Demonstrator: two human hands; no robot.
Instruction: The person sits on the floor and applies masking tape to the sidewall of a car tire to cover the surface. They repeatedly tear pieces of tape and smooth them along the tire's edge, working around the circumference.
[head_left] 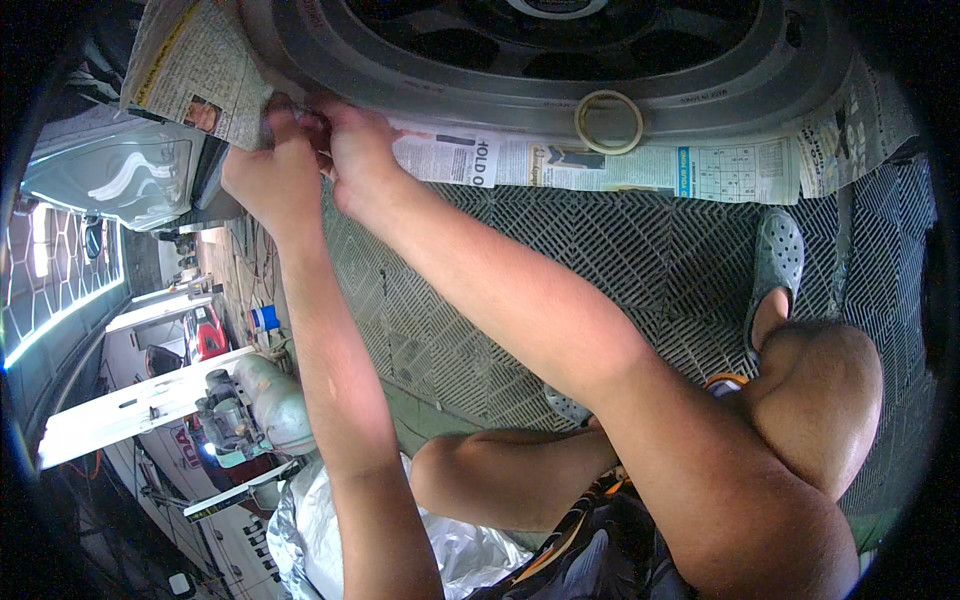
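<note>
A dark car wheel (450, 85) fills the top of the head view, and newspaper sheets (640, 168) wrap along its lower edge. At the upper left, another newspaper sheet (200, 85) stands out from the tyre. My left hand (275, 175) is closed on this sheet's lower edge, thumb uppermost. Right beside it, my right hand (358, 150) has its fingers curled in against the tyre and paper; what they grip is hidden. A roll of masking tape (580, 122) rests against the tyre, over the newspaper, away from both hands.
Ribbed floor tiles (520, 260) lie under the wheel. My bent knees and a grey clog (780, 250) are close below. Off to the left are a car body panel (120, 175), a tank-like compressor (270, 400) and a blue container (265, 318). Silver sheeting (310, 530) lies at the lower left.
</note>
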